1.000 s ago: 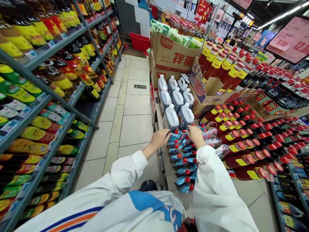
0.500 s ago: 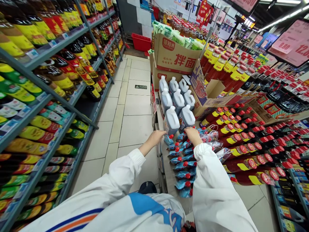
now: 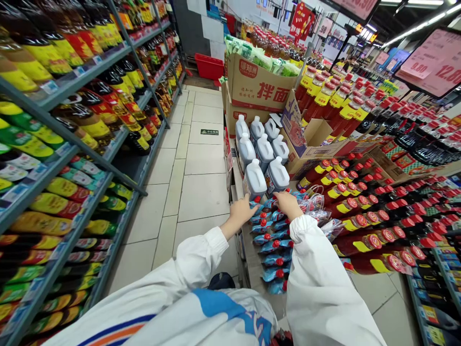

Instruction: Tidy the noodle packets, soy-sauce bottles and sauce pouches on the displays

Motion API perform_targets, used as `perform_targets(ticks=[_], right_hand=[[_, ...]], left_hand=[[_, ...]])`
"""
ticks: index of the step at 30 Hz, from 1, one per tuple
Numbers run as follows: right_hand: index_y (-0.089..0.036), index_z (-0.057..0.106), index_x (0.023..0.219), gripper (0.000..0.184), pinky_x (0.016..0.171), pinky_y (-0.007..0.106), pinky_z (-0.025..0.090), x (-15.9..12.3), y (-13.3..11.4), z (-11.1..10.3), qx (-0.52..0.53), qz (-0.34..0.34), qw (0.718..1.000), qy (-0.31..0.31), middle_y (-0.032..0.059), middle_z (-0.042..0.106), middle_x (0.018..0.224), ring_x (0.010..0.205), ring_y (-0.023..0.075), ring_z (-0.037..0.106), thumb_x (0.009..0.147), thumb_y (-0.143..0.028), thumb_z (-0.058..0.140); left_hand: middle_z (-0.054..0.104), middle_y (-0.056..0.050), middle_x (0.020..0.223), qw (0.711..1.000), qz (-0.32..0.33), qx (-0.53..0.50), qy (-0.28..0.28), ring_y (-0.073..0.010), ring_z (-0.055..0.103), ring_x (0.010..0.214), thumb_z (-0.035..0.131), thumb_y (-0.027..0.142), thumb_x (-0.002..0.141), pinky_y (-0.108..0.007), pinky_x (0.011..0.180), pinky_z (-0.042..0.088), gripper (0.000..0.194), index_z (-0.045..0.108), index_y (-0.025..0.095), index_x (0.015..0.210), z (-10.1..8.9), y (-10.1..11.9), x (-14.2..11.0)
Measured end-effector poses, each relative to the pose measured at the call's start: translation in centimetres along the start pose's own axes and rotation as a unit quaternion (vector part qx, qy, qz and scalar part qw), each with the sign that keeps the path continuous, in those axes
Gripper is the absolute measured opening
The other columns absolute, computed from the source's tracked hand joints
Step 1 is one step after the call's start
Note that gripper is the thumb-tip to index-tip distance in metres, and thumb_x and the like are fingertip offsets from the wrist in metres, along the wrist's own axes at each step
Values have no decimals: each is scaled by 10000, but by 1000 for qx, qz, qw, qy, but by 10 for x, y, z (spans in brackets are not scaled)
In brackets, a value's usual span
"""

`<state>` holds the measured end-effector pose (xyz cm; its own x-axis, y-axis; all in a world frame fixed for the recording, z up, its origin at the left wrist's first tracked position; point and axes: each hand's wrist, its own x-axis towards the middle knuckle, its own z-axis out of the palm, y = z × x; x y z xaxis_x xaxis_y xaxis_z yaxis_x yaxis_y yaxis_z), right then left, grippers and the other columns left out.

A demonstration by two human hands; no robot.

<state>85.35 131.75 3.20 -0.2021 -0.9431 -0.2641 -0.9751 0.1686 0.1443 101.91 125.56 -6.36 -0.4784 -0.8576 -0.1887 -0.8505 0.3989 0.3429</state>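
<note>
My left hand (image 3: pixel 242 211) is at the left edge of the display, index finger and thumb apart, beside the front of the rows of blue pouches with red caps (image 3: pixel 272 246). The thumb reaches over the foremost left pouch. Just beyond it stands the front left grey jug (image 3: pixel 255 177) with a white cap. My right hand (image 3: pixel 288 204) lies over the front right pouches, fingers stretched towards the base of the front right grey jug (image 3: pixel 277 174). Its fingertips are partly hidden, and I see nothing held in it.
Several more grey jugs (image 3: pixel 264 150) stand behind, against a cardboard carton (image 3: pixel 260 89). Red sauce bottles (image 3: pixel 360 240) crowd the right side, with clear plastic packs (image 3: pixel 319 207) between. Left of the tiled aisle (image 3: pixel 200 187) runs a metal shelf rack (image 3: pixel 118 166) full of bottles.
My left hand has moved right, from the front left jug's lower corner onto the foremost pouches, its fingers spreading. My right hand has hardly moved. The jugs stand as before.
</note>
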Motion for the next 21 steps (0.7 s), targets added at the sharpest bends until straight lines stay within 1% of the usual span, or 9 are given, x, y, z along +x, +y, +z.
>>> perform_targets(ticks=[3,6,8,10,13,15,17,19,21], right_hand=[[-136,498,1451,454,929,305,500,-38,-2,-28,7,8,999,42,144,692,1220,1157,242,637,998,-147,520],[-152,438,1506,487,1003,365,495,-104,-2,-56,24,2,995,94,158,632,1342,1210,274,601,1031,-245,491],[-196,468,1488,472,1020,409,508,-157,-3,-65,88,-37,976,193,144,631,1354,1209,291,602,1026,-284,506],[-271,454,1491,465,994,386,538,-211,-7,-60,158,-62,947,273,91,655,1326,1180,253,628,1030,-304,506],[-290,489,1463,451,943,327,572,-278,-16,-27,223,-27,928,298,59,675,1297,1171,223,651,1015,-268,539],[-276,545,1419,423,898,293,592,-310,-25,8,255,13,922,291,53,705,1251,1117,214,686,997,-256,566],[-260,627,1327,348,876,297,605,-334,-35,45,292,66,907,298,55,734,1196,1036,222,722,982,-297,596],[-229,680,1233,293,830,294,616,-353,-46,78,329,175,867,329,69,756,1129,961,228,744,984,-357,591],[-203,718,1146,320,778,295,623,-367,-55,100,343,282,821,361,85,773,1036,875,241,756,970,-441,598]], left_hand=[[744,-182,1022,999,35,-17,-14,-354,714,984,512,514,956,-393,799,521,464,590,159,1244,4,-5,6],[759,-141,1028,996,70,-51,-28,-307,712,1005,536,402,963,-348,818,508,321,653,195,1178,7,-10,8],[770,-98,1019,994,81,-71,-27,-256,714,989,545,338,953,-295,801,499,275,669,213,1165,7,-12,7],[776,-76,996,993,81,-89,-20,-225,717,942,533,305,943,-266,762,491,288,670,203,1174,4,-13,3],[772,-80,939,992,72,-104,2,-223,712,888,463,339,965,-272,724,478,311,698,180,1091,-3,-18,-4],[763,-78,888,992,79,-98,15,-229,708,862,439,401,973,-282,713,469,349,713,185,965,-8,-24,-6],[755,-76,858,992,114,-60,8,-231,704,830,479,429,943,-284,690,464,333,700,186,893,-12,-31,-5],[752,-72,865,985,170,-7,-16,-226,702,814,551,378,888,-279,677,465,236,685,183,895,-16,-35,0],[752,-59,899,973,226,31,-41,-215,701,833,607,281,826,-266,694,472,152,675,188,925,-19,-36,6]])
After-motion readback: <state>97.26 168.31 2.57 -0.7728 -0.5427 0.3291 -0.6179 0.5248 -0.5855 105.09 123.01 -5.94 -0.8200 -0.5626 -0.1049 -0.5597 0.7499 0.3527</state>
